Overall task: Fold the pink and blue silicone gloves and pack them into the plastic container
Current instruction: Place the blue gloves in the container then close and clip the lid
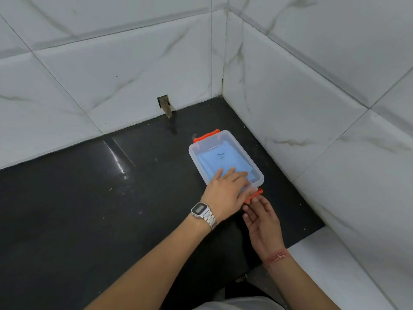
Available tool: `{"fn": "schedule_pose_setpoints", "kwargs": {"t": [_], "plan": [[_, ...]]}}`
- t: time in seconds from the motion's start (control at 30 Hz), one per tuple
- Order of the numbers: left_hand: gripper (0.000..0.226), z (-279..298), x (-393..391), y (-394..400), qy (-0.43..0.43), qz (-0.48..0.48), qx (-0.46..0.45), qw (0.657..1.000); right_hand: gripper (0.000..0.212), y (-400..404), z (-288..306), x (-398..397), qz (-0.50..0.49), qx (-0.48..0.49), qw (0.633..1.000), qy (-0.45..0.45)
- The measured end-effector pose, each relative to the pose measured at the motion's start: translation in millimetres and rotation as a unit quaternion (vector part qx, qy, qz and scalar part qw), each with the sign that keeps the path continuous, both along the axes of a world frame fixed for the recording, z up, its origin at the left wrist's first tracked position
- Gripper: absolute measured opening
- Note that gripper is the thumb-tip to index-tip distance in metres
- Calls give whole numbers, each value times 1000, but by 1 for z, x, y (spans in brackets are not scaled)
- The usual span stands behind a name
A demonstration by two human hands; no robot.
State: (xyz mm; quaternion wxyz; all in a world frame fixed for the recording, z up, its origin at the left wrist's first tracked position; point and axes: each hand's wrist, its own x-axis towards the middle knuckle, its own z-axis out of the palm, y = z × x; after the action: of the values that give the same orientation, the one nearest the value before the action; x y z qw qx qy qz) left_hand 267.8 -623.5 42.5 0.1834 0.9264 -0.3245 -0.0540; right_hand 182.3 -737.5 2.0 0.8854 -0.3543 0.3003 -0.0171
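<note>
Lid on, and the clear plastic container (pixel 225 157) sits on the dark desk (pixel 89 209) near the tiled corner, blue glove (pixel 220 163) showing through; pink one not visible. Left hand (pixel 225 191) lies flat, fingers spread, pressing the lid's near end. Right hand (pixel 260 218) loosely open, fingertips at the near orange latch (pixel 253 196). Risk: uneven pressure and that latch likely misses, or the box skids away.
</note>
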Motion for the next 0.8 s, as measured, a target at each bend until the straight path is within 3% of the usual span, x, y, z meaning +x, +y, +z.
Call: {"fn": "schedule_pose_setpoints", "kwargs": {"t": [0.13,0.37,0.57,0.8], "plan": [[48,0,-25,3,-59,10,29,998,24,-1,-2,0,12,-9,1000,-4],[40,6,-38,-2,-104,49,45,992,34,-2,-5,2,28,16,999,-5],[27,11,-31,-2,-54,73,-4,996,44,-1,-4,7,44,8,999,-13],[31,9,-29,-5,-33,82,-26,996,33,-3,-7,15,40,5,999,-8]]}}
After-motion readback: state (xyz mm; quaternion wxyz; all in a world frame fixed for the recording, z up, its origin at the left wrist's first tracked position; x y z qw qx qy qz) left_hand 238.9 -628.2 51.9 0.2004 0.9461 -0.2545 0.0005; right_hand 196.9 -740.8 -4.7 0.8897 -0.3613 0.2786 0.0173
